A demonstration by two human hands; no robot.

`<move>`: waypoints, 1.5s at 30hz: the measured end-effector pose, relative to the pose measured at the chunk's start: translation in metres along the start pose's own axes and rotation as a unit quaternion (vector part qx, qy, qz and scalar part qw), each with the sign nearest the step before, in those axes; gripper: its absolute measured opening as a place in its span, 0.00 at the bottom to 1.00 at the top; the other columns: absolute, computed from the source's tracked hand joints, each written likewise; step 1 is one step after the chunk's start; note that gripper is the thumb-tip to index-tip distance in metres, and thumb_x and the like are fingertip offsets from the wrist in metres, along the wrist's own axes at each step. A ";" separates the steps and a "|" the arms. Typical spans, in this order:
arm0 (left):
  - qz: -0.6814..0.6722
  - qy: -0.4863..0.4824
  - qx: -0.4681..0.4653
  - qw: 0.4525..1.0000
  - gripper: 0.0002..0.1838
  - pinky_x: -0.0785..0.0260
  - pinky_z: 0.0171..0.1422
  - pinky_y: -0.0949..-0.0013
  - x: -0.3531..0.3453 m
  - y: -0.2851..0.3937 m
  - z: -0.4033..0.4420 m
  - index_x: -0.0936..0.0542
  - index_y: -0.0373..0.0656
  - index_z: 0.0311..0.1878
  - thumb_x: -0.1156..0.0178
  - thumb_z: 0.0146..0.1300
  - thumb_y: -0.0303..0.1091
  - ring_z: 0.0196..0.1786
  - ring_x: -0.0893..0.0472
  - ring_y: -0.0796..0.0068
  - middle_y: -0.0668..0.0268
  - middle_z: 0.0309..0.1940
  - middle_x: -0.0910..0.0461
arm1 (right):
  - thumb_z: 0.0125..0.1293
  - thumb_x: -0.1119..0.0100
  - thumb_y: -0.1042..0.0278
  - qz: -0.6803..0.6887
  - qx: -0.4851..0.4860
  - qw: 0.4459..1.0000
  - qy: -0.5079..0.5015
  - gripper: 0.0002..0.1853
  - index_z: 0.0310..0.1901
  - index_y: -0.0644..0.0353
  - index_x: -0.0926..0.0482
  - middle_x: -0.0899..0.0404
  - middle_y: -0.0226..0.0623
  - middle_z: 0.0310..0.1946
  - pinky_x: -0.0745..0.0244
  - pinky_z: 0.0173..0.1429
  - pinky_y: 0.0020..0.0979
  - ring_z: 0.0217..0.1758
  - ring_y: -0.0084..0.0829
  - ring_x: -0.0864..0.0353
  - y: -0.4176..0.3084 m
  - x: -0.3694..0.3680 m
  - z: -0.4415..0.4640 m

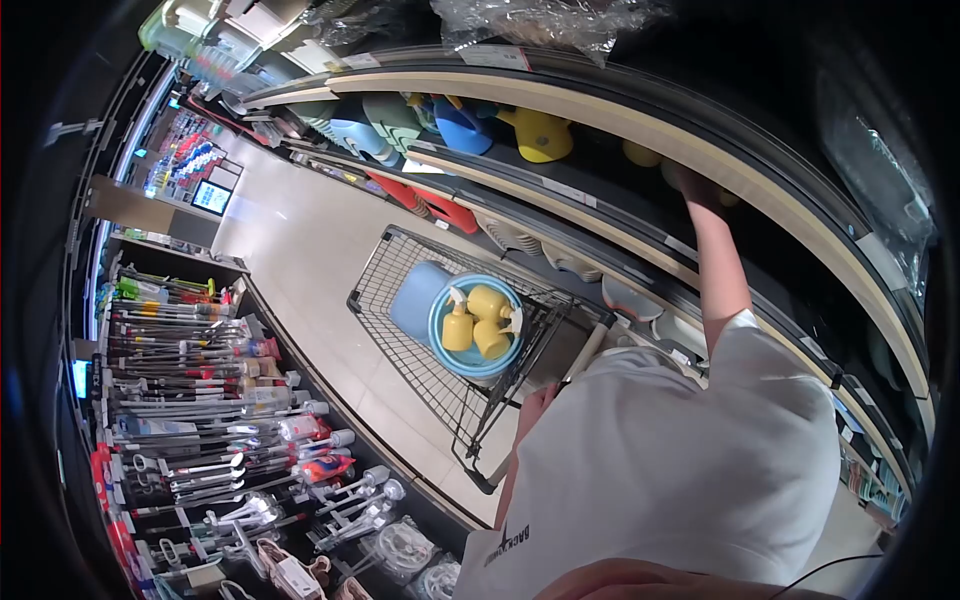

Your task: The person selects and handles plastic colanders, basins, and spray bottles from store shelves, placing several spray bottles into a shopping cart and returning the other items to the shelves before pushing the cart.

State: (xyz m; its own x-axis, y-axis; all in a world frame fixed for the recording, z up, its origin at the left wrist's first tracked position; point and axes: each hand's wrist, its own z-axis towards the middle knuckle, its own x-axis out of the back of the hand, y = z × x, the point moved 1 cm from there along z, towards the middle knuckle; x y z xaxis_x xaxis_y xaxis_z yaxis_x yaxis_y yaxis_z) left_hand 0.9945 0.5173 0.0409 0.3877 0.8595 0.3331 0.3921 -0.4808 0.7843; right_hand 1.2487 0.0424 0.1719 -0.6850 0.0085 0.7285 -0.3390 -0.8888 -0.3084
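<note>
My left hand (pixel 537 403) is closed on the handle of a wire shopping cart (pixel 400 375). In the cart, a round light-blue basin (pixel 434 335) holds three yellow spray bottles (pixel 457 328) with white nozzles. A flat-looking blue item (pixel 415 300) lies beside the basin. My right arm is stretched into a dark shelf, where my right hand (pixel 692 182) is in shadow beside a small yellow object (pixel 640 153). The fingers of that hand are hidden. Further along the same shelf stand a yellow watering can (pixel 543 135) and a blue one (pixel 462 125).
Shelves (pixel 640 110) with pale edges curve along the right side, with bowls (pixel 630 297) lower down. On the left, a rack holds brushes and other long-handled goods (pixel 200 400). A tiled aisle floor (pixel 300 215) runs ahead past a lit screen (pixel 211 196).
</note>
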 end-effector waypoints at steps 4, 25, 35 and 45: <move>0.055 0.009 -0.012 0.998 0.32 0.25 0.45 0.54 0.003 -0.008 0.008 0.14 0.31 0.44 0.51 0.82 0.56 0.34 0.16 0.51 0.45 0.29 0.15 | 0.75 0.41 0.44 -0.013 -0.016 1.000 0.012 0.26 0.61 0.57 0.17 0.16 0.54 0.56 0.25 0.66 0.52 0.62 0.58 0.19 0.015 0.005 -0.004; -0.519 0.043 -0.095 0.849 0.39 0.22 0.63 0.56 0.029 -0.046 0.022 0.56 0.55 0.86 0.60 0.83 0.62 0.63 0.17 0.56 0.52 0.73 0.30 | 0.78 0.37 0.67 0.626 -0.290 0.409 -0.597 0.18 0.64 0.58 0.28 0.18 0.35 0.54 0.13 0.49 0.30 0.46 0.25 0.15 -0.170 -0.027 -0.317; -0.412 0.147 -0.090 0.895 0.31 0.18 0.42 0.67 0.033 -0.045 0.007 0.45 0.49 0.80 0.59 0.84 0.57 0.43 0.13 0.68 0.51 0.57 0.18 | 0.74 0.32 0.64 0.574 -0.195 0.418 -0.677 0.17 0.61 0.55 0.21 0.15 0.24 0.50 0.27 0.42 0.19 0.43 0.15 0.17 -0.175 -0.035 -0.307; -0.509 0.269 -0.118 0.809 0.24 0.21 0.63 0.61 0.044 0.032 -0.050 0.38 0.39 0.76 0.54 0.85 0.39 0.65 0.21 0.69 0.59 0.65 0.23 | 0.79 0.40 0.68 0.639 -0.195 0.361 -0.651 0.16 0.64 0.58 0.24 0.16 0.33 0.61 0.24 0.51 0.23 0.52 0.19 0.18 -0.182 0.040 -0.258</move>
State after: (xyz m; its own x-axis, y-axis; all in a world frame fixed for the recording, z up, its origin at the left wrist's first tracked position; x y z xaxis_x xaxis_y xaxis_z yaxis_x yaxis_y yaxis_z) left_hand 0.9818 0.5484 0.1068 -0.4795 0.7713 -0.4184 0.0857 0.5157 0.8525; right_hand 1.1169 0.3223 0.0993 0.3552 -0.7415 -0.5692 -0.5214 0.3483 -0.7790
